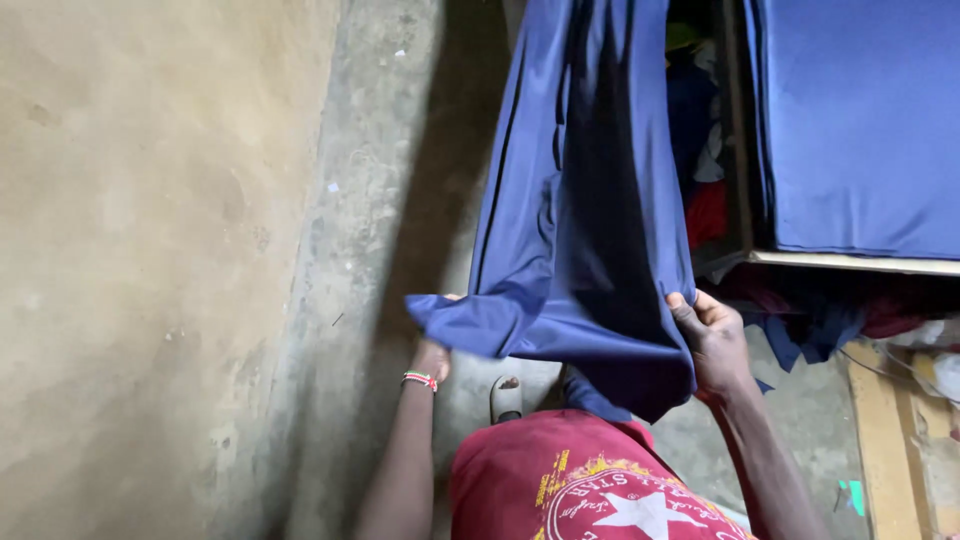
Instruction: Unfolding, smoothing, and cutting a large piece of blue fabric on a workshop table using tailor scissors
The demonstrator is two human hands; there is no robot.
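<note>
Hanging down the middle of the view, a dark blue cloth (585, 200) spans both hands above the concrete floor (380, 200). Right hand (712, 340) pinches its right edge. Left hand (432, 358) sits under the folded left corner, grip hidden; beaded bracelet (420, 380) on wrist.

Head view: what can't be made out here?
- Left hand: fingers hidden behind the blue cloth; grip unseen.
- Blue cloth: its upper end is cut off by the top edge.
- Shelf space beside the cloth: dark, contents unclear apart from red and blue fabric.
- Foot: mostly covered by cloth and red shirt.
</note>
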